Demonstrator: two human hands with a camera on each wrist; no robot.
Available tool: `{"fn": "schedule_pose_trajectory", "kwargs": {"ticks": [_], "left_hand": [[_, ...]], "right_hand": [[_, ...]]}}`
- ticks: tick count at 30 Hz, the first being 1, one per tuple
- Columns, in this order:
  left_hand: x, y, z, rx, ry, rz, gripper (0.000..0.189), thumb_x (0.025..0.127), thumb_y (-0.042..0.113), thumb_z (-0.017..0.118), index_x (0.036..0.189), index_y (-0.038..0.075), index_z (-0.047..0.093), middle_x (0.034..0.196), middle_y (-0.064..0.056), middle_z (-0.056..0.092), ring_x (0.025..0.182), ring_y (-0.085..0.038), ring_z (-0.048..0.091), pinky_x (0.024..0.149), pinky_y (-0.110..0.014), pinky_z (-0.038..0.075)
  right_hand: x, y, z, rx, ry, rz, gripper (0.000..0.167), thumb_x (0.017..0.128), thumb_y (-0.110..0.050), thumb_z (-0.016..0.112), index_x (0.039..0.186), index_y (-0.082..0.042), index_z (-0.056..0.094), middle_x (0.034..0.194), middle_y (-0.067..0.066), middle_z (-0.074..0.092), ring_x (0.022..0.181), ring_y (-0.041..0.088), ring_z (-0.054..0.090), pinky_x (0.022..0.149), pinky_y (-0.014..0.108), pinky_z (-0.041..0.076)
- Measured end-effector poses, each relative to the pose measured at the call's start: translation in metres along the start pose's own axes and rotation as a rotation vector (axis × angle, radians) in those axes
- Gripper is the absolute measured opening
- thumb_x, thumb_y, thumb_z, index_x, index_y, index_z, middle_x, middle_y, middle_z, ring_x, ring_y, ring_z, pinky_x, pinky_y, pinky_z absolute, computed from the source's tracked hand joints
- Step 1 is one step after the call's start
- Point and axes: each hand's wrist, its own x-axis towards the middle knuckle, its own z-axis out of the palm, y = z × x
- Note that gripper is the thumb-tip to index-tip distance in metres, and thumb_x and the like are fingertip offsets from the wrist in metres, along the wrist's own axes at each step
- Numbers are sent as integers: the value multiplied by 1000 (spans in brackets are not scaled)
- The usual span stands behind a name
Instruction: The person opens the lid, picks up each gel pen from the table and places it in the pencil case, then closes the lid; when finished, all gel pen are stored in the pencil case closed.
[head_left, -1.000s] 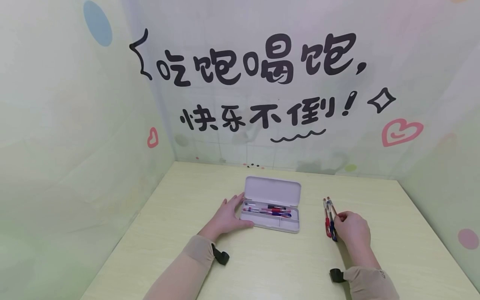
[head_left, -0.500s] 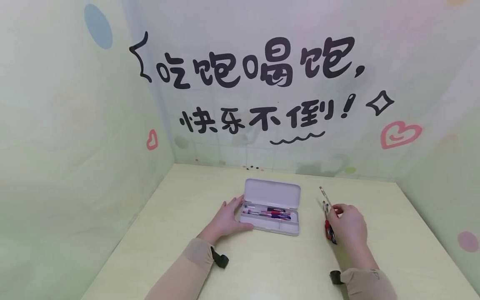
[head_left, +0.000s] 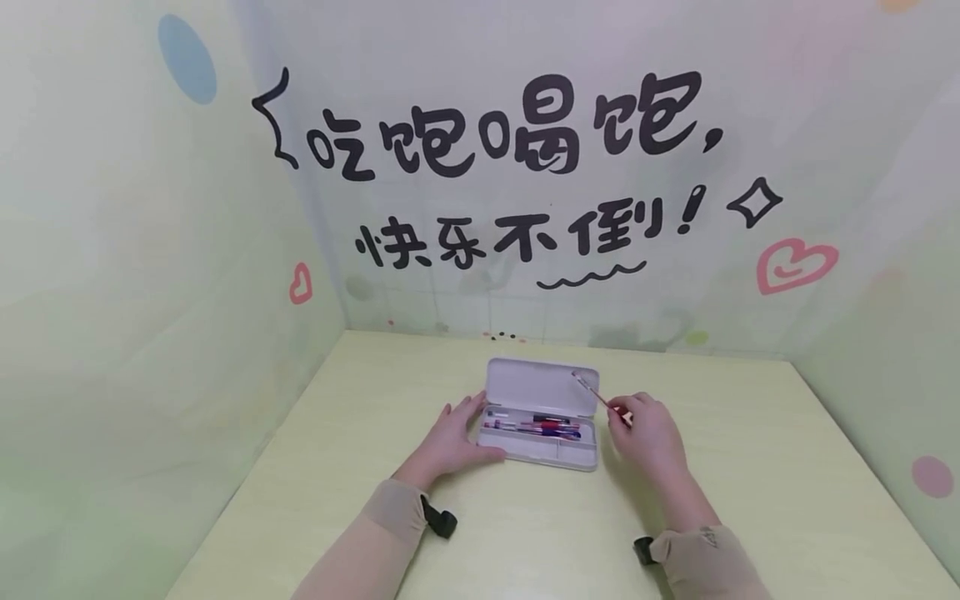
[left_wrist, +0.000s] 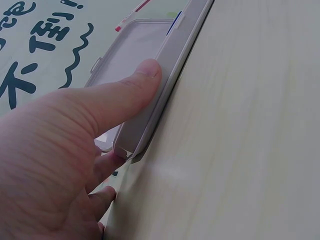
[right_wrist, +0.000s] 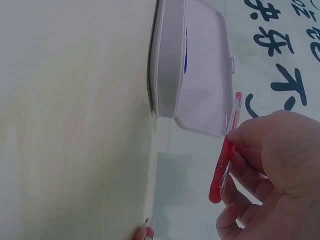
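Note:
A pale lilac pencil case (head_left: 491, 450) lies on the table with its lid (head_left: 536, 387) raised at the back. Several pens (head_left: 551, 429) with red, blue and dark parts lie in its rear compartment. My left hand (head_left: 450, 437) grips the case's left end, thumb on the front wall and fingers round the side. Between thumb and fingers my right hand (head_left: 652, 437) pinches a red pen (right_wrist: 222, 165), held tilted in the air by the case's right end. In the head view the pen's clear end overlaps the lid.
Red tips of another pen (right_wrist: 149, 233) show at the bottom of the right wrist view; the right hand hides that spot in the head view. A printed backdrop (head_left: 480, 292) rises behind the table (head_left: 525, 533) and along both sides.
My right hand has lifted the red pen from the small group of pens on the right and moved it left to the case. The left hand stays on the case.

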Motion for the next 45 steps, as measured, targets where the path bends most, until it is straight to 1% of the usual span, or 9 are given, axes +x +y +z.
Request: {"fn": "schedule_pose_trajectory", "kwargs": {"ticks": [3, 8, 13, 18, 21, 25, 30, 37, 45], "left_hand": [[1, 0, -1, 7, -3, 1, 121, 79, 57, 95, 175, 20, 31, 178, -5, 43, 172, -38, 24, 144, -60, 6], [5, 1, -5, 24, -3, -8, 121, 79, 57, 96, 175, 22, 31, 178, -5, 42, 172, -38, 23, 144, -59, 5], [7, -1, -3, 10, -3, -13, 122, 78, 55, 96, 175, 21, 31, 178, -4, 42, 173, -37, 23, 144, -60, 6], [7, -1, -2, 11, -3, -3, 121, 79, 56, 96, 175, 20, 31, 178, -4, 43, 172, -37, 23, 144, -59, 6], [6, 0, -3, 19, -4, 5, 121, 80, 56, 95, 175, 19, 31, 177, -5, 44, 172, -37, 24, 144, -58, 5], [6, 0, -3, 32, -6, 7, 121, 80, 57, 95, 175, 19, 31, 177, -4, 44, 172, -37, 25, 144, -57, 4], [6, -1, -1, 23, -2, 2, 121, 80, 58, 95, 175, 19, 31, 177, -4, 45, 172, -37, 24, 144, -60, 7], [6, -2, 1, 30, -1, -8, 121, 80, 60, 94, 175, 22, 31, 178, -4, 43, 172, -38, 24, 143, -61, 8], [6, -4, 2, 32, -3, -2, 121, 80, 60, 94, 175, 20, 31, 177, -4, 44, 172, -37, 25, 144, -60, 8]], "right_hand": [[4, -11, 7, -34, -18, -42, 18, 100, -12, 72, 112, -3, 81, 109, 17, 76, 96, 35, 68, 85, 54, 60], [13, -25, 24, -106, -48, -131, 15, 101, -17, 74, 111, -9, 81, 114, 14, 76, 103, 37, 67, 93, 57, 60], [17, -38, 37, -148, -76, -197, 12, 102, -19, 76, 111, -13, 81, 115, 10, 76, 107, 34, 67, 95, 56, 61], [21, -47, 44, -180, -76, -261, 10, 100, -19, 79, 108, -13, 82, 111, 8, 76, 109, 33, 68, 97, 57, 62], [24, -52, 49, -200, -96, -292, 10, 100, -18, 79, 108, -13, 82, 111, 8, 76, 110, 33, 68, 98, 57, 62], [28, -57, 57, -202, -146, -300, 11, 101, -20, 79, 110, -15, 83, 112, 5, 76, 112, 31, 68, 104, 55, 60], [32, -61, 64, -189, -201, -300, 10, 102, -20, 79, 109, -16, 83, 112, 5, 76, 114, 32, 68, 110, 52, 58], [33, -60, 71, -223, -226, -311, 9, 100, -18, 81, 107, -13, 85, 107, 5, 75, 108, 31, 67, 105, 50, 60], [31, -62, 70, -204, -238, -293, 12, 101, -19, 80, 110, -13, 85, 107, 5, 75, 108, 31, 67, 106, 51, 59]]}}
